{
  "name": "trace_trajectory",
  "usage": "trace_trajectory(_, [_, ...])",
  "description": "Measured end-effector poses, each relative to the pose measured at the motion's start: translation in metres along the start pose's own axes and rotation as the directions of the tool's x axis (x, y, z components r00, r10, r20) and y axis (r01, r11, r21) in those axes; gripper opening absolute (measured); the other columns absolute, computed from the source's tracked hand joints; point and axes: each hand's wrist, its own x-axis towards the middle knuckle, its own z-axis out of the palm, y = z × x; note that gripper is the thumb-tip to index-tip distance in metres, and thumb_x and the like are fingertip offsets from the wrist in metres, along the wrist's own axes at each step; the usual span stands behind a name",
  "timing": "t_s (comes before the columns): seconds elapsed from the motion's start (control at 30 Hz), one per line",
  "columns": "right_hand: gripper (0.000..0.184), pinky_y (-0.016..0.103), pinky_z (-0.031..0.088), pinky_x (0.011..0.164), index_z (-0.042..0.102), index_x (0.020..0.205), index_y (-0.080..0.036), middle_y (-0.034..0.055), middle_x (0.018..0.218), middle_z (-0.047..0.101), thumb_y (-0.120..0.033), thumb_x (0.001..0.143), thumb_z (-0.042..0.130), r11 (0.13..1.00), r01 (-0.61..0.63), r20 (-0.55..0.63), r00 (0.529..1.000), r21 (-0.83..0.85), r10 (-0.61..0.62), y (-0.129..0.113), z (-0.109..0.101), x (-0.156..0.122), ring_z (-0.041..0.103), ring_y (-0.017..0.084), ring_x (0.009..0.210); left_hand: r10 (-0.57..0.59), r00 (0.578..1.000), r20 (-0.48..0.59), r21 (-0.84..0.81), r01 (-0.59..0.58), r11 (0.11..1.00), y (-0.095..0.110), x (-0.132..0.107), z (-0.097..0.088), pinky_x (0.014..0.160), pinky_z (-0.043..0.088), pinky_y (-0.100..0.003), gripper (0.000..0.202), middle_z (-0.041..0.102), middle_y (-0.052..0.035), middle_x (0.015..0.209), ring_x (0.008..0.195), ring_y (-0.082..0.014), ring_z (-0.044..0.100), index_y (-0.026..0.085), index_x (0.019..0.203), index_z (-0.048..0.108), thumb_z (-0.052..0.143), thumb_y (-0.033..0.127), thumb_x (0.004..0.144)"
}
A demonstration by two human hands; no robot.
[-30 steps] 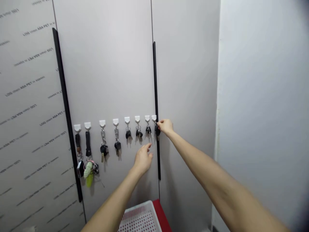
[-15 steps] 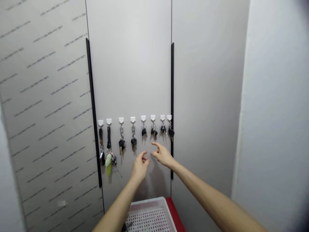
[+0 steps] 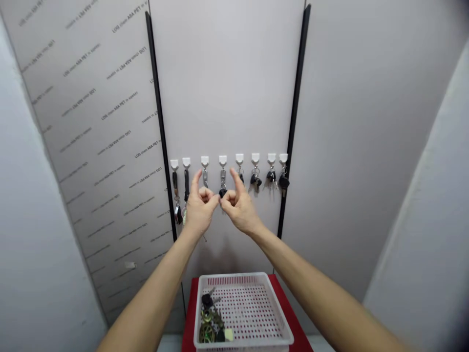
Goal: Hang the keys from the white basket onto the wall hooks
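Observation:
Both of my hands are raised in front of a row of key bunches on white wall hooks. My left hand [image 3: 200, 208] has its index finger pointing up and its thumb stretched inward, with nothing in it. Its mirror image, my right hand [image 3: 240, 208], also has index finger and thumb apart and is empty. The thumb tips nearly meet in front of the keys [image 3: 223, 192] on the fourth hook [image 3: 223, 160]. Behind the right index finger hangs a partly hidden key bunch [image 3: 241, 177]. My left hand partly covers a dark strap keychain [image 3: 186, 183].
A white perforated basket [image 3: 282, 322] stands on a red surface [image 3: 190, 308] below, with several keys [image 3: 208, 299] at its left side. Further key bunches [image 3: 271, 177] hang at right. Black vertical handles [image 3: 298, 88] flank the panel.
My hands have moved up, with index fingers now pointing upward and thumbs close together. The view has tilted down, so more of the basket and the keys in it show.

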Motion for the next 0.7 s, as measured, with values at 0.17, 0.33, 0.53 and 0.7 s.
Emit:
trace_trajectory(0.17, [0.039,0.020,0.036,0.051,0.044,0.101,-0.012,-0.0035,0.053,0.047,-0.020,0.063,0.042,0.948,-0.192,-0.009,0.981,-0.254,0.196,0.038,0.018,0.020,0.041,0.006,0.047,-0.074,0.931,-0.356,0.321,0.197,0.926,-0.056,0.018,-0.032,0.062,0.039,-0.023,0.060,0.048,-0.0014,0.080,0.066,-0.0091,0.049,0.020,0.110,0.026,0.052,0.022,0.056])
trace_trajectory(0.33, [0.036,0.024,0.036,0.064,0.051,0.092,-0.013,0.0060,0.078,0.056,-0.029,0.061,0.046,0.801,-0.285,-0.165,0.959,-0.526,0.232,0.055,0.042,0.058,0.049,0.014,0.070,-0.076,0.835,-0.545,0.599,0.451,0.662,-0.078,0.040,-0.043,0.075,0.034,-0.035,0.064,0.044,-0.0120,0.102,0.097,-0.0228,0.040,0.017,0.108,0.028,0.056,0.031,0.052])
trace_trajectory(0.53, [0.022,0.022,0.034,0.054,0.055,0.075,-0.020,0.0026,0.069,0.057,-0.030,0.064,0.039,0.691,-0.400,-0.252,0.916,-0.601,0.311,0.061,0.059,0.075,0.050,0.014,0.065,-0.327,0.838,-0.438,0.646,0.546,0.534,-0.093,0.049,-0.042,0.062,0.038,-0.032,0.027,0.058,-0.0092,0.079,0.076,-0.0223,0.053,0.018,0.085,0.047,0.041,0.030,0.063])
trace_trajectory(0.7, [0.022,0.018,0.033,0.053,0.053,0.066,-0.017,0.0005,0.063,0.055,-0.026,0.066,0.033,0.762,-0.321,-0.267,0.943,-0.562,0.200,0.047,0.045,0.090,0.048,0.010,0.060,-0.174,0.896,-0.408,0.601,0.407,0.688,-0.068,0.067,-0.061,0.055,0.037,-0.024,0.031,0.058,-0.0077,0.075,0.069,-0.0176,0.053,0.015,0.078,0.052,0.031,0.036,0.067])
